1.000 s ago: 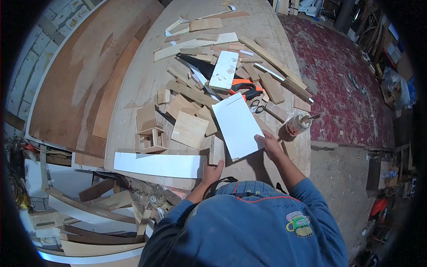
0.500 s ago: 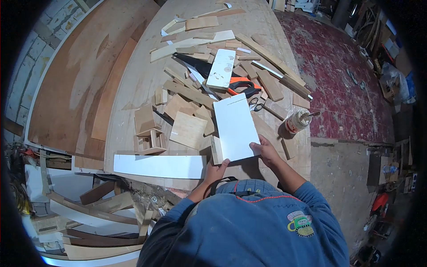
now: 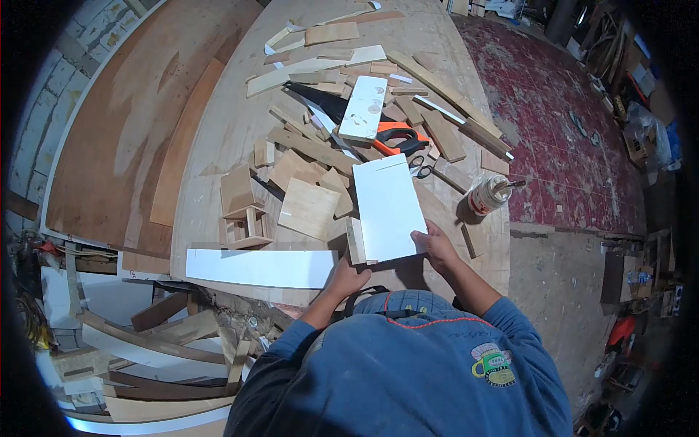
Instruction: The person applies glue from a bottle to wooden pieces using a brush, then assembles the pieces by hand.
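Note:
A white rectangular panel (image 3: 389,207) lies tilted in front of me, and my right hand (image 3: 439,250) grips its lower right edge, thumb on top. A narrow wooden strip (image 3: 355,242) runs along the panel's lower left side. My left hand (image 3: 348,277) is closed at the bottom of that strip, its fingers partly hidden beneath. Beyond the panel are scissors (image 3: 420,167) and a saw with an orange and black handle (image 3: 402,138), a white-faced block (image 3: 363,109) resting across it. Left of the panel is a square light wooden piece (image 3: 309,209).
A glass jar with a brush (image 3: 484,198) stands at the workbench's right edge. A small wooden box-like assembly (image 3: 246,211) sits on the left, above a long white board (image 3: 261,269). Wood offcuts (image 3: 313,149) are scattered over the workbench (image 3: 211,160).
My left hand has shifted slightly down and left, its thumb now off the white panel's corner. The panel and strip have moved a little; my right hand keeps its grip.

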A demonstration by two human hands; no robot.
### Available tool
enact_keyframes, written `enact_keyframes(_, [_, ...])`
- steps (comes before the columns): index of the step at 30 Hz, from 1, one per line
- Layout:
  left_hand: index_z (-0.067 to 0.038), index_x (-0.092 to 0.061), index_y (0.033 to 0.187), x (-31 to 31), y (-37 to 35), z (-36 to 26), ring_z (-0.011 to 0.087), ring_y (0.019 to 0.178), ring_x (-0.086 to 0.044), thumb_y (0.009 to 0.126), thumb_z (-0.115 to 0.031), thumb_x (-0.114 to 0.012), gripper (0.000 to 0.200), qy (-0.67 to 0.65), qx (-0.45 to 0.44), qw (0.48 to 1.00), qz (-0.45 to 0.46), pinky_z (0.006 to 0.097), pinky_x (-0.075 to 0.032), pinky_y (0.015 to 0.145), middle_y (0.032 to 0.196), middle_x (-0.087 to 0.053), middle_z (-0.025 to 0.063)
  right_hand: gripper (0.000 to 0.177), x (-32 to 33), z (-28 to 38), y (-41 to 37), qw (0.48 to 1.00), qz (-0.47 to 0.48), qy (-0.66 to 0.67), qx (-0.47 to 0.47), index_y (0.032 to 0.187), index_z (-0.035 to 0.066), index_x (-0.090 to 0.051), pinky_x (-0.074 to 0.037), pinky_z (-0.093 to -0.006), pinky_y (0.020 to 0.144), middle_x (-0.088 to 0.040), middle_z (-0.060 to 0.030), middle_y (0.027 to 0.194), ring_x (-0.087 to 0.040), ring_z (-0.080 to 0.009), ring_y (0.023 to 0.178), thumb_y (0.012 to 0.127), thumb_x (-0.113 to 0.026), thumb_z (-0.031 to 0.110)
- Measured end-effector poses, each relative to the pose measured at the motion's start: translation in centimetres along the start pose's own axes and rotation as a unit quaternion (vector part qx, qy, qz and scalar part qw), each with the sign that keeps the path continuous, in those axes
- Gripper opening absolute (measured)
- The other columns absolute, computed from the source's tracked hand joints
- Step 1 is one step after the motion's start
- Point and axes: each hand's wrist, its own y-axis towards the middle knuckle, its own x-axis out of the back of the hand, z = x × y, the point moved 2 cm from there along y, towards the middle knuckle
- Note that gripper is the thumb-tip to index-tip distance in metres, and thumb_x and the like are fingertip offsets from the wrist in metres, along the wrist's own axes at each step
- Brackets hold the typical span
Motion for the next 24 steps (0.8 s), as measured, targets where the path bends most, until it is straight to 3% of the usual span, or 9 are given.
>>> enact_keyframes(3, [-0.004, -0.055, 0.118, 1.3, 0.3, -2.3, 0.0323, 0.107, -0.058, 0.073, -0.020, -0.069, 0.050, 0.008, 0.040, 0.999, -0.023, 0.0380, -0.045, 0.091, 0.113, -0.059, 0.0195, 0.041, 0.2, -0.8, 0.5, 1.000, 0.003, -0.007, 0.013, 0.128, -0.001, -0.046, -0.046, -0.0292, 0.085, -0.062, -0.0093, 0.110, -0.059, -0.0161, 0.095, 0.088, -0.053, 0.002])
enact_keyframes(8, [-0.006, -0.036, 0.137, 2.5, 1.8, -2.4, 0.0324, 0.112, -0.056, 0.070, -0.018, -0.073, 0.077, 0.015, -0.009, 0.999, -0.040, 0.0376, -0.044, 0.095, 0.124, -0.053, 0.0198, 0.040, -0.2, -0.4, 0.1, 1.000, 0.002, 0.005, 0.007, 0.127, -0.001, -0.047, -0.046, -0.0291, 0.084, -0.062, -0.0093, 0.109, -0.059, -0.0157, 0.093, 0.088, -0.053, 0.003])
enact_keyframes(10, [-0.005, -0.012, 0.147, 3.1, 2.0, -3.4, 0.0392, 0.116, -0.052, 0.063, -0.024, -0.080, 0.109, 0.016, -0.020, 0.999, -0.042, 0.0417, -0.044, 0.097, 0.129, -0.050, 0.0240, 0.040, -0.3, 0.3, -0.4, 1.000, -0.001, 0.008, 0.008, 0.127, -0.001, -0.047, -0.046, -0.0290, 0.084, -0.061, -0.0091, 0.109, -0.059, -0.0155, 0.093, 0.088, -0.053, 0.003])
enact_keyframes(16, [-0.003, -0.013, 0.147, 3.6, 3.0, -2.2, 0.0386, 0.117, -0.050, 0.053, -0.028, -0.085, 0.121, 0.121, -0.056, 0.991, -0.025, 0.0422, -0.041, 0.100, 0.131, -0.047, 0.0243, 0.041, 2.6, 0.7, 0.3, 0.999, 0.033, -0.016, 0.019, 0.126, 0.000, -0.048, -0.046, -0.0284, 0.083, -0.061, -0.0067, 0.108, -0.057, -0.0138, 0.091, 0.086, -0.056, 0.005])
enact_keyframes(18, [-0.002, -0.014, 0.146, 3.3, 3.1, -0.6, 0.0390, 0.116, -0.050, 0.052, -0.028, -0.085, 0.121, 0.102, -0.042, 0.993, -0.045, 0.0424, -0.041, 0.100, 0.130, -0.047, 0.0248, 0.044, 5.0, 1.2, 0.4, 0.995, 0.066, -0.075, 0.005, 0.126, 0.003, -0.048, -0.049, -0.0280, 0.076, -0.061, -0.0037, 0.106, -0.060, -0.0130, 0.087, 0.085, -0.060, 0.008])
enact_keyframes(19, [-0.001, -0.015, 0.145, 3.3, 3.1, -0.3, 0.0395, 0.115, -0.050, 0.051, -0.029, -0.086, 0.121, 0.083, -0.026, 0.994, -0.065, 0.0426, -0.041, 0.099, 0.129, -0.047, 0.0253, 0.046, 6.1, 1.8, 0.1, 0.994, 0.074, -0.080, -0.022, 0.126, 0.002, -0.048, -0.048, -0.0282, 0.080, -0.061, -0.0035, 0.105, -0.060, -0.0130, 0.087, 0.083, -0.062, 0.008])
enact_keyframes(22, [0.003, -0.020, 0.142, 3.7, 2.9, -0.8, 0.0379, 0.116, -0.048, 0.049, -0.028, -0.085, 0.118, 0.055, -0.042, 0.992, -0.105, 0.0421, -0.041, 0.099, 0.127, -0.046, 0.0236, 0.036, 7.7, 4.5, -2.0, 0.987, 0.094, -0.123, -0.040, 0.118, 0.002, -0.055, -0.046, -0.0246, 0.075, -0.062, -0.0015, 0.097, -0.058, -0.0103, 0.086, 0.083, -0.062, 0.008])
enact_keyframes(24, [0.004, -0.024, 0.141, 4.2, 2.9, -2.0, 0.0351, 0.117, -0.047, 0.047, -0.026, -0.084, 0.115, 0.060, -0.051, 0.989, -0.121, 0.0407, -0.041, 0.099, 0.127, -0.044, 0.0212, 0.034, 8.1, 5.9, -3.0, 0.962, 0.106, -0.235, -0.089, 0.114, 0.004, -0.059, -0.046, -0.0240, 0.073, -0.063, -0.0002, 0.092, -0.058, -0.0100, 0.083, 0.081, -0.065, 0.009])
